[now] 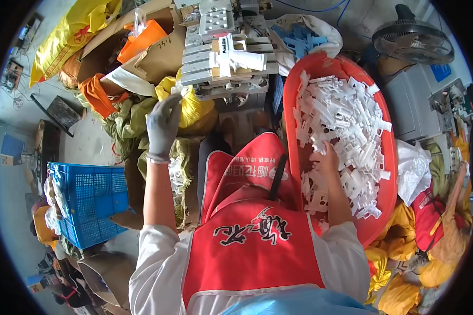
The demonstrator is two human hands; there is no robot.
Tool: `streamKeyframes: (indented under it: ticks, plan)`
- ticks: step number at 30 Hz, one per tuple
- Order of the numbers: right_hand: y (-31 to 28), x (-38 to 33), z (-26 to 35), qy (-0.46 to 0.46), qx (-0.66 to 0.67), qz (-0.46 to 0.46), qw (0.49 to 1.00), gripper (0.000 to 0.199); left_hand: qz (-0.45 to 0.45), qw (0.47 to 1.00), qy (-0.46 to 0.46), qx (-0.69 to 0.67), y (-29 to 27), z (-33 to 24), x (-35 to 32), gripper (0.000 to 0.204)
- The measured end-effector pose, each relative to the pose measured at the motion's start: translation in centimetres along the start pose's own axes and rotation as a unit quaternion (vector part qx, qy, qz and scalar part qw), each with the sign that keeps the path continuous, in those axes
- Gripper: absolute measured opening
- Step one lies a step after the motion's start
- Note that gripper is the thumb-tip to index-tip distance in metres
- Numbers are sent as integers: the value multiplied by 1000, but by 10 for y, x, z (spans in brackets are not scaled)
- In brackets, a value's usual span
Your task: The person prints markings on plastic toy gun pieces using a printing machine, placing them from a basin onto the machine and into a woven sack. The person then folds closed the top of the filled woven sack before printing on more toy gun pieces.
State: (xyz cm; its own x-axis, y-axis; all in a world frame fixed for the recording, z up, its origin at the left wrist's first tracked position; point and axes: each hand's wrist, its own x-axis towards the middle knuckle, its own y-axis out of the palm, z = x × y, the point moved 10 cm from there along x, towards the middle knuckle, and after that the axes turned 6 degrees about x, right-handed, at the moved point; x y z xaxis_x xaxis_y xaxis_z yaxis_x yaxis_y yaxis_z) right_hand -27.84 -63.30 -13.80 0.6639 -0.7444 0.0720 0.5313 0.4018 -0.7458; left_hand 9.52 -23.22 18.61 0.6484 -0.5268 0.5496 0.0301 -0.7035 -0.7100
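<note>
My left hand (pixel 163 127), in a grey glove, is raised at the left of the machine. Its fingers are bunched, and a small pale bit shows at the tips, too small to name. My bare right hand (pixel 325 160) reaches into a red tub (pixel 386 197) heaped with white plastic toy gun parts (pixel 347 115). Its fingers close on a white part at the pile's near left side, partly hidden among the others. A white toy gun part (pixel 240 60) lies on the slatted metal bed of the machine (pixel 194 79) in front of me.
Behind the tub stands a white sack (pixel 326 31) of blue parts. A black fan (pixel 412 42) is at the far right. Cardboard boxes (pixel 157 58), a yellow bag (pixel 194 107) and a blue crate (pixel 89 205) crowd the left side. Yellow sacks (pixel 399 231) lie at the right.
</note>
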Motion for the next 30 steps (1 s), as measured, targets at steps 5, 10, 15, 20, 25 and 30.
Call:
streamKeyframes:
  ticks: [5, 10, 15, 20, 25, 30]
  plan:
    - [-34, -8, -19, 200, 87, 89, 972, 59, 4, 993, 115, -21, 24, -48, 74, 27]
    - [-71, 10, 23, 192, 60, 118, 972, 59, 155, 979, 131, 3, 79, -55, 113, 32]
    - [-84, 66, 115, 153, 293, 106, 938, 65, 111, 981, 80, -141, 68, -36, 114, 28]
    - [-92, 115, 325, -231, 317, 100, 915, 60, -79, 961, -3, -266, 18, 12, 91, 29]
    - [-61, 132, 467, -480, 115, 51, 868, 58, -68, 940, -121, -313, -4, 64, 19, 25]
    - [-36, 140, 473, -496, 47, 90, 862, 55, -81, 930, -201, -295, -31, 116, -58, 24]
